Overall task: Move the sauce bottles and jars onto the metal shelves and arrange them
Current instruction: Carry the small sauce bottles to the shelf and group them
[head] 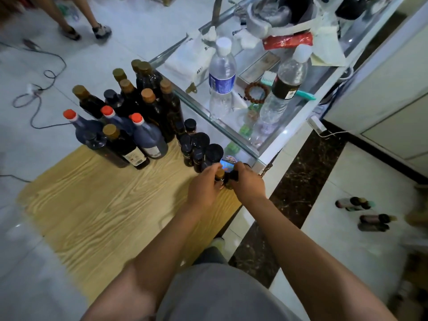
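Between both hands' fingers sit two small bottles: left hand (203, 188) grips the brown-capped bottle (219, 175), right hand (249, 181) grips the black-capped bottle (233, 176), over the tabletop (97, 205).

Your left hand (203, 188) and right hand (247, 181) each grip a small bottle (219, 174) at the wooden tabletop (104, 205) edge — tall sauce bottles (129, 119) clustered behind.

A pale tiled floor (139, 26) is seen throughout, crossed by a dark marble strip (301, 181) toward 4 o'clock. A wooden board (104, 205) lies at 8 o'clock, a glass counter (231, 126) at 1 o'clock, and what may be a cabinet (382, 107) at 3 o'clock.
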